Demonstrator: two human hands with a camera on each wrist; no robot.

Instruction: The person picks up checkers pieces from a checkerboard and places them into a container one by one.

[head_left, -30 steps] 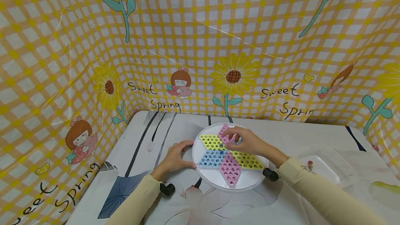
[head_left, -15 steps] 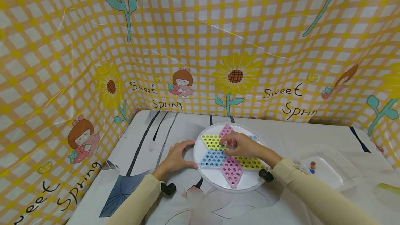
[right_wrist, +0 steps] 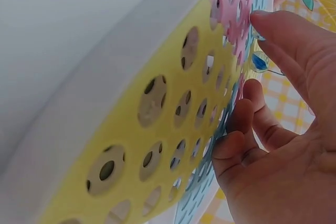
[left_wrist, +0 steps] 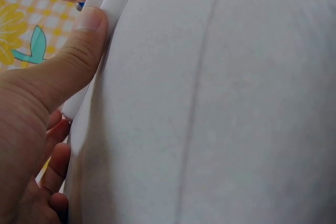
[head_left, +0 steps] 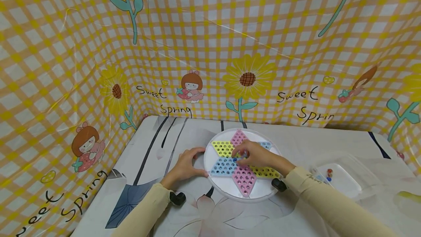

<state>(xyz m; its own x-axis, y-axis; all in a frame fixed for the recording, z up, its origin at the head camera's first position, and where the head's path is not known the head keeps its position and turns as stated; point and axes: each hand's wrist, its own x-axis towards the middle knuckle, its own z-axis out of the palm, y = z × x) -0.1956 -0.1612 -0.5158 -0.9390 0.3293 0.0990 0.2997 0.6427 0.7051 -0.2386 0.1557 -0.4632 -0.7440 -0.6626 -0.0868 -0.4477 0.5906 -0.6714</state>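
A round white Chinese checkers board (head_left: 263, 189) with a pink, yellow and blue star of holes lies on the table in the head view. My left hand (head_left: 186, 165) holds its left rim, the thumb (left_wrist: 86, 40) along the edge and the other fingers curled against the side. Over the star's middle is my right hand (head_left: 258, 156), its thumb and index finger pinching a small glass marble (right_wrist: 257, 34), mostly covered. Just beside these fingertips a clear marble with a blue swirl (right_wrist: 259, 61) shows in the right wrist view. A blue marble (head_left: 235, 160) sits near the board's centre.
Right of the board stands a clear plastic box (head_left: 346, 180), with a red marble (head_left: 329, 171) and a blue marble (head_left: 329, 179) among those inside. A checked cloth (head_left: 210, 46) hangs behind and to the left. The right forearm (head_left: 329, 196) passes in front of the box.
My right hand has come from the far pink part of the star toward the board's centre, then shifted only slightly. The left hand has stayed at the rim.
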